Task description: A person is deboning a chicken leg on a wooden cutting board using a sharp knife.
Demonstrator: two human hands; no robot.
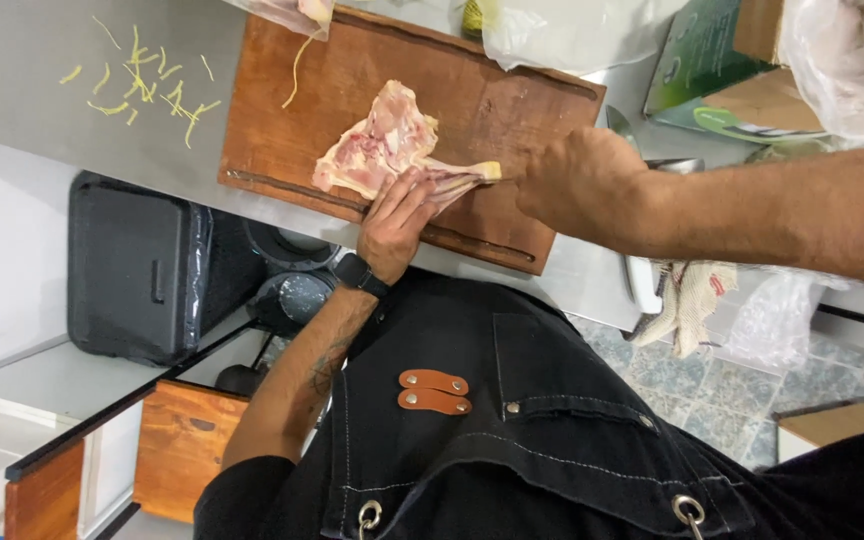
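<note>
Steel counter carries a wooden cutting board, and a raw chicken piece lies near the board's middle. Left hand presses flat, fingers together, on the meat's near edge. Right hand is curled beside the bone end; what it pinches cannot be told.

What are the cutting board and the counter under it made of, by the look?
Cutting board: wood, reddish-brown with visible grain and a groove along its edge, dull finish. Counter: probably stainless steel, a smooth grey surface with a soft sheen.
</note>
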